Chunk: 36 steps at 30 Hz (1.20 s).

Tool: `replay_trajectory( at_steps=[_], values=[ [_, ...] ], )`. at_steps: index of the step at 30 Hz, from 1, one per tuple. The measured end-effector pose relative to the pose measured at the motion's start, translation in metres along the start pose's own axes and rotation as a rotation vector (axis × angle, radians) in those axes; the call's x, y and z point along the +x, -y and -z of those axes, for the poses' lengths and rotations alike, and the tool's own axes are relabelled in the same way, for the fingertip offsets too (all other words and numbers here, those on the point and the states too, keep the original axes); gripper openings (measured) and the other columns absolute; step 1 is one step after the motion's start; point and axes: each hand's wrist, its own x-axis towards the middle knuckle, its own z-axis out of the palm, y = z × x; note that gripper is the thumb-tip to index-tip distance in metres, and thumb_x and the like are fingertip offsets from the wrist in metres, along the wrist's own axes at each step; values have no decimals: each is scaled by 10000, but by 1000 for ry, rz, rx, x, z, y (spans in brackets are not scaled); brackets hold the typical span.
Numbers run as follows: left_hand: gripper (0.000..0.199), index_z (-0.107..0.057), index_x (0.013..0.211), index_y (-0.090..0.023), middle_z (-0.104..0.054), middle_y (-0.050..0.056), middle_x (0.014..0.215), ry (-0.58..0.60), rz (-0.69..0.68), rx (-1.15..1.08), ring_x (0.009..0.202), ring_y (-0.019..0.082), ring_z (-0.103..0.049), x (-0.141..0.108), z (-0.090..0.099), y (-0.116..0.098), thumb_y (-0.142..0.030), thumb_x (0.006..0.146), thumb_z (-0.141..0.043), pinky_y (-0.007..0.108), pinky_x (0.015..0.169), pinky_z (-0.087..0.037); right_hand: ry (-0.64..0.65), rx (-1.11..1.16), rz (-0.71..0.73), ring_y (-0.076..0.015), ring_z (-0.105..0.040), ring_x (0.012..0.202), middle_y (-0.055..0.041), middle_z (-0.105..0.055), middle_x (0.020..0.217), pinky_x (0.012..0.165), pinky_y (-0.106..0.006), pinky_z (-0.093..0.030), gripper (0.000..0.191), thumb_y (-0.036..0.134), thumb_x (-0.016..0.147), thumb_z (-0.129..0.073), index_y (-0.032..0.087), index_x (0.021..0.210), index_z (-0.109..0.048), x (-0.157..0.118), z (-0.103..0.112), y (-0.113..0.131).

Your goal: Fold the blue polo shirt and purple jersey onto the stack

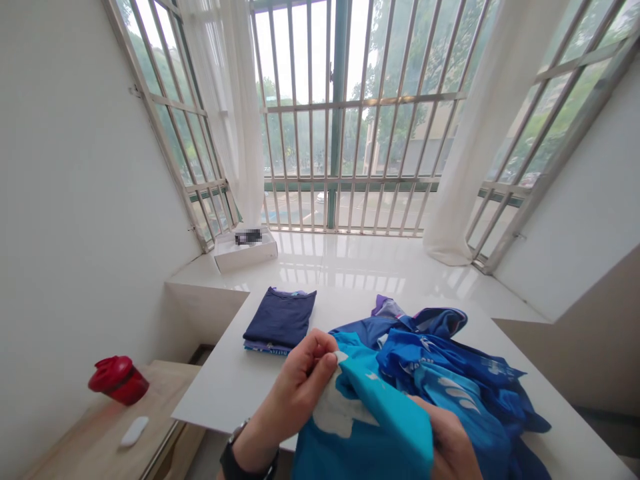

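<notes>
A turquoise garment with a white patch hangs between my two hands over the near edge of the white table. My left hand, with a dark watch on its wrist, pinches the garment's upper edge between thumb and fingers. My right hand grips its right side, and the fabric hides some of those fingers. Just beyond, a loose heap of blue clothes spreads over the table's right half. To the left of the heap lies a neat folded stack with a navy garment on top.
The white table meets a glossy window sill holding a white box. Barred windows and white curtains stand behind. At lower left, a red container and a small white object rest on a wooden surface.
</notes>
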Motion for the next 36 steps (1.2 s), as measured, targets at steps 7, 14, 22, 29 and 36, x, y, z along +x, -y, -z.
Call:
replay_trajectory(
  at_steps=[7,14,22,29,36],
  values=[
    [172,-635,939,-185,-630,18,829,-70,-258,617,715,144,-576,65,12,1,-332,942,-544,258,674,-487,-151,115,-342,-288,-685,649,-89,-738,744,533,-371,-572,470,644,776,-597,225,906,-765,39,59,0],
    [345,-608,1151,-251,-631,55,1207,201,-209,906,1101,239,-583,35,-13,115,-359,841,-718,382,933,-483,-294,-493,-405,-297,-660,890,-120,-682,1023,814,-471,-540,569,538,811,-538,167,1240,-587,55,65,-91],
    [207,-680,1027,-232,-720,38,1036,104,-41,772,947,198,-657,5,-13,166,-286,984,-484,308,846,-481,31,-611,-166,-325,-507,1262,-113,-548,1358,1044,-507,-418,585,566,808,-632,263,1304,-571,8,41,-101],
    [374,-549,796,-187,-467,-32,660,-125,89,333,620,127,-426,27,-15,116,-493,977,-434,236,589,-352,7,-797,-61,-402,-307,1411,-133,-429,1493,1077,-589,-341,656,435,745,-712,261,1356,-546,15,26,-83],
    [376,-520,912,-197,-376,-41,718,217,248,-133,609,93,-306,-5,-40,32,-572,935,-499,209,544,-283,112,-509,7,-302,-568,1230,-125,-632,1313,1031,-475,-456,504,185,796,-517,184,1290,-616,37,-18,-61]
  ],
)
